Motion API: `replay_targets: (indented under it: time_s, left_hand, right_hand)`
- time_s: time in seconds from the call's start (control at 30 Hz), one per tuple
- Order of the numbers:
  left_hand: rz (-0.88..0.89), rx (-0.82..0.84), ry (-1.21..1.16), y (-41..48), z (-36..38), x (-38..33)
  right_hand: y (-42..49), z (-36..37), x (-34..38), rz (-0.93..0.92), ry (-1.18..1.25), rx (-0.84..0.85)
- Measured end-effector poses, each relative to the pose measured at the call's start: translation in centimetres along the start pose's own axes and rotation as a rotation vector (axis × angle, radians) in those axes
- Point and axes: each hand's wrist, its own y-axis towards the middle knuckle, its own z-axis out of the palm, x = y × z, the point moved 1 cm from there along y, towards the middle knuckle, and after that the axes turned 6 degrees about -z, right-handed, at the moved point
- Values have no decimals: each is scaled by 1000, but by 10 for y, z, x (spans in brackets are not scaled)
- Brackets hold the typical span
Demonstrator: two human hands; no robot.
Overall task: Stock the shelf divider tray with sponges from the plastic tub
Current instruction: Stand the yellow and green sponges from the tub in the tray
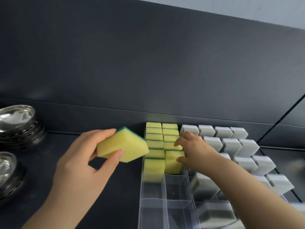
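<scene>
A clear plastic divider tray (165,194) lies on a dark shelf. Its two left lanes hold upright yellow sponges with green backs (154,138) from the back wall toward me; the front cells are bare. My left hand (85,156) grips a loose yellow-and-green sponge (123,148) just left of the tray, held tilted above the shelf. My right hand (193,150) reaches over the tray, fingers and thumb curled round the front sponge of the second lane (172,162). The plastic tub is not in view.
Rows of grey sponges (231,142) fill the lanes to the right, partly under my right forearm. Stacked steel bowls (18,124) stand at the far left, with more bowls (8,171) nearer me. A dark back panel (148,63) rises behind the shelf.
</scene>
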Motion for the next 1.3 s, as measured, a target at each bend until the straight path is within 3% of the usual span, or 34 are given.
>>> replay_targets:
  time_s: [0.2, 0.4, 0.5, 0.67, 1.13, 1.3]
  left_hand:
    - [16, 72, -32, 6, 6, -2]
    - [47, 341, -36, 16, 55, -15]
    - [36, 470, 0, 17, 88, -16]
    - [57, 538, -1, 14, 123, -16]
    - [35, 581, 110, 2, 144, 6]
    - [169, 525, 273, -5, 146, 8]
  right_hand:
    - [-13, -25, -6, 31, 174, -154]
    - [-58, -58, -4, -52, 442, -409]
    - [-72, -55, 2, -82, 514, -418]
    - [-74, -33, 6, -83, 509, -421]
    - [-63, -4, -2, -68, 267, -259]
    - [-57, 0, 2, -112, 102, -251]
